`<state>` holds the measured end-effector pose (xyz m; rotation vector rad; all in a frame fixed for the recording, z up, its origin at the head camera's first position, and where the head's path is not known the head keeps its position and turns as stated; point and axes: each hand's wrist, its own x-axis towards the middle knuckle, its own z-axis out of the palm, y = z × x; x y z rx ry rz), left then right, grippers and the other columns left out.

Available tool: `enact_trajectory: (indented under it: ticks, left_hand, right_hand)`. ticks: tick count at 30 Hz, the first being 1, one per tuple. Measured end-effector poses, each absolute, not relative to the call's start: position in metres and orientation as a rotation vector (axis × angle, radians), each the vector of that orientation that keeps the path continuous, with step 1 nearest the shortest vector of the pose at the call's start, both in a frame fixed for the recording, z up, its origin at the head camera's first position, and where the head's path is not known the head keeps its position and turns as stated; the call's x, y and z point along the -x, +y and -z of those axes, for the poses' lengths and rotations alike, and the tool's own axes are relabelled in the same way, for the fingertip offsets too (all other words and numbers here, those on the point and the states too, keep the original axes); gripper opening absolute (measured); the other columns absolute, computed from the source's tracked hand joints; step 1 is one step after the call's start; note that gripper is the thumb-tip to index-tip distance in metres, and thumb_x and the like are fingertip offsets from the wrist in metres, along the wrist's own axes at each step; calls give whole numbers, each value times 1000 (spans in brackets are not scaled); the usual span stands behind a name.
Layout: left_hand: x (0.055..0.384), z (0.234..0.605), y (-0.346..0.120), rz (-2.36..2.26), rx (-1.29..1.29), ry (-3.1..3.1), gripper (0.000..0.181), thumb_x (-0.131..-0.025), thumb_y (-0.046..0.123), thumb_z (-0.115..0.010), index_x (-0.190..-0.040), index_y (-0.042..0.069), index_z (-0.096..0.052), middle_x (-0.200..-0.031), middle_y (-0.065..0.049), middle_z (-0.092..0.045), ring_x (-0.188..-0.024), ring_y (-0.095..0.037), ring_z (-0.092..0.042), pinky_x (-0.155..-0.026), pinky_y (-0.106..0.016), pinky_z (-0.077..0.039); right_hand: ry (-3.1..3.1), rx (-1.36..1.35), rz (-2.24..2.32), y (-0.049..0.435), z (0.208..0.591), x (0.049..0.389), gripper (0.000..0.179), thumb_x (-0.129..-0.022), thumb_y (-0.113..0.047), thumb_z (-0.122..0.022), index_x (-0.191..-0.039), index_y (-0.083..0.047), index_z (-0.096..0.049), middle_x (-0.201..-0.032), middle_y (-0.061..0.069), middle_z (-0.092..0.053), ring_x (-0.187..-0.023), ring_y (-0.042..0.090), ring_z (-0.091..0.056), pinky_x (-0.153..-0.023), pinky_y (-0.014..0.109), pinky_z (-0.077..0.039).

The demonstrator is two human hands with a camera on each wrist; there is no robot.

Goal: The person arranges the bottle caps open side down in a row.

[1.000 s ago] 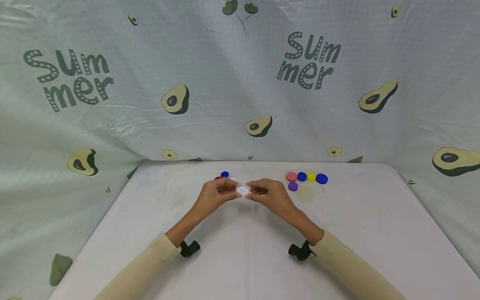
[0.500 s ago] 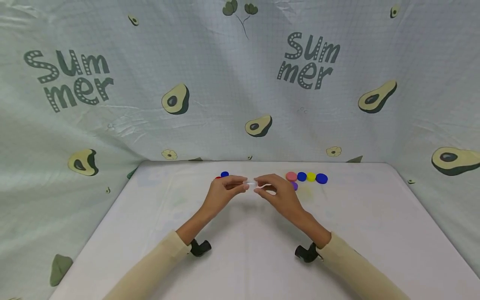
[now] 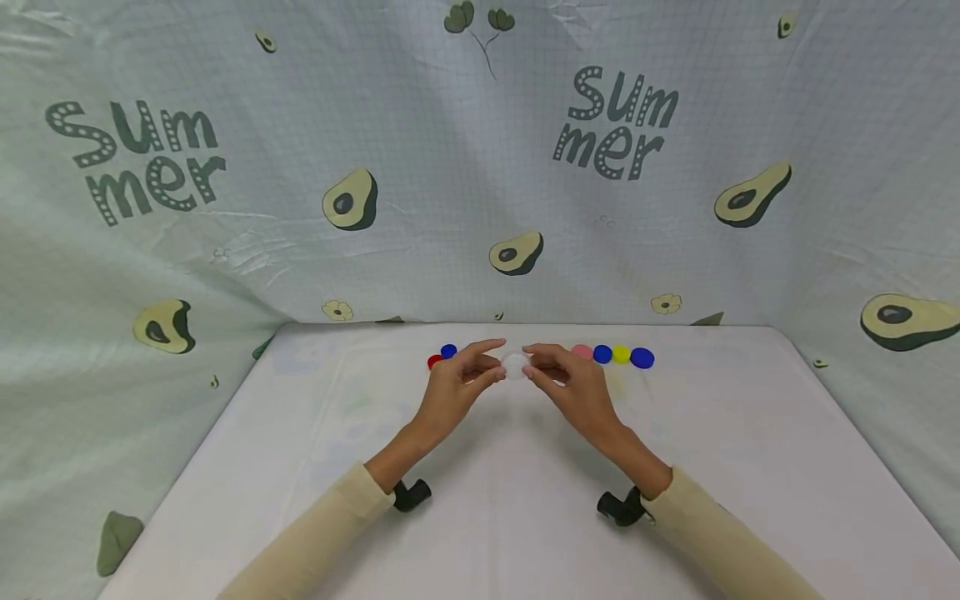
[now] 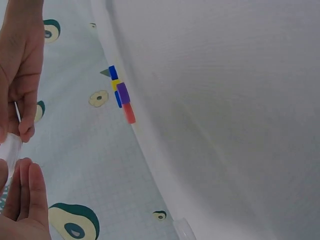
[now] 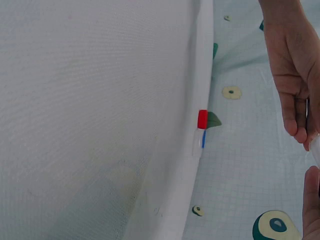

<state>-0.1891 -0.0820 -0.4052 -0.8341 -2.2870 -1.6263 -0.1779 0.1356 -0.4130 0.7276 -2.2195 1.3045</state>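
A small white round cap (image 3: 514,366) is held in the air between my two hands, above the far half of the table. My left hand (image 3: 454,388) touches its left edge with the thumb, the index finger extended above the edge. From the other side my right hand (image 3: 582,392) pinches the right edge between thumb and bent fingers. The left wrist view shows ridges on the side of the white cap (image 4: 11,150). Only a sliver of the white cap (image 5: 315,149) shows in the right wrist view.
Back left on the white table (image 3: 487,500) lie a red disc (image 3: 435,362) and a blue disc (image 3: 448,351); a clear piece (image 5: 198,142) is beside them. Back right are a pink disc (image 3: 582,352), blue discs (image 3: 642,357), a yellow one (image 3: 621,354) and a purple one (image 4: 123,93). A printed curtain (image 3: 420,275) hangs behind.
Both hands have moved a little to the right and away with the white cap. The cap has turned edge-on and then face-on again. My left index finger has lifted and straightened.
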Motion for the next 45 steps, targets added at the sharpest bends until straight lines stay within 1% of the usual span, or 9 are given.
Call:
enact_trajectory:
  ticks: [4, 6, 12, 15, 19, 25, 33, 40, 45]
  left_hand:
    - [188, 403, -80, 1652, 877, -2282, 33, -94, -1, -69, -127, -3, -67, -99, -20, -75, -90, -37, -73, -86, -36, -60]
    - [190, 403, -79, 1664, 906, -2288, 33, -94, 1, -70, -127, -1, -69, -103, -18, -75, -93, -34, -73, -87, -35, -60]
    - [196, 401, -70, 1706, 1031, -2242, 42, -86, 2, -79, -127, 2, -70, -120, -12, -69, -110, -27, -67, -91, -41, -59]
    - [200, 400, -63, 1664, 1066, -2207, 41, -84, 0, -80, -123, 2, -72, -124, -11, -68, -114, -25, -66, -90, -38, -59]
    - [207, 401, -52, 1551, 1108, -2202, 41, -83, 1, -81, -123, 3, -71, -121, -9, -71, -110, -23, -68, -89, -35, -59]
    - [220, 402, -35, 1509, 1195, -2200, 41, -85, 3, -80, -125, 1, -69, -120, -12, -71, -104, -30, -70, -88, -45, -59]
    - [228, 400, -7, 1412, 1151, -2294, 38, -88, 14, -79, -124, 5, -72, -118, -7, -74, -104, -20, -71, -91, -25, -57]
    - [237, 402, 5, 1397, 1117, -2383, 37, -89, 17, -78, -124, 6, -73, -118, -6, -75, -109, -19, -71, -91, -25, -56]
    - [245, 409, 13, 1430, 1103, -2424, 36, -89, 17, -78, -123, 6, -74, -119, -7, -75, -109, -21, -71, -94, -30, -57]
  right_hand:
    - [-2231, -775, -1278, 140, 413, 177, 44, -84, -3, -82, -126, -7, -70, -100, 6, -73, -93, 18, -73, -85, 30, -59]
    - [-2233, -790, -1237, 144, 413, 177, 48, -80, -2, -84, -126, -7, -70, -97, 4, -72, -91, 17, -73, -84, 31, -60]
    - [-2238, -791, -1200, 158, 410, 176, 50, -78, 0, -85, -126, -5, -71, -104, 6, -73, -93, 19, -73, -83, 32, -60]
    - [-2253, -803, -1191, 166, 408, 177, 48, -79, -2, -85, -125, -6, -71, -110, 7, -72, -98, 20, -72, -83, 30, -60]
    - [-2274, -807, -1123, 177, 404, 180, 45, -79, -6, -86, -122, -7, -72, -115, 7, -71, -98, 22, -73, -81, 32, -61]
    - [-2290, -802, -999, 197, 398, 185, 46, -76, -7, -88, -120, -7, -73, -113, 6, -72, -91, 20, -74, -80, 31, -61]
    - [-2296, -749, -954, 222, 400, 188, 44, -74, -5, -89, -116, -6, -75, -107, 5, -74, -90, 21, -72, -80, 33, -60]
    - [-2372, -714, -900, 235, 402, 194, 42, -76, -8, -89, -116, -9, -77, -105, 3, -74, -89, 18, -71, -82, 12, -52]
    - [-2396, -697, -913, 243, 410, 200, 39, -77, -9, -88, -115, -8, -77, -105, 5, -75, -89, 20, -71, -82, 10, -50]
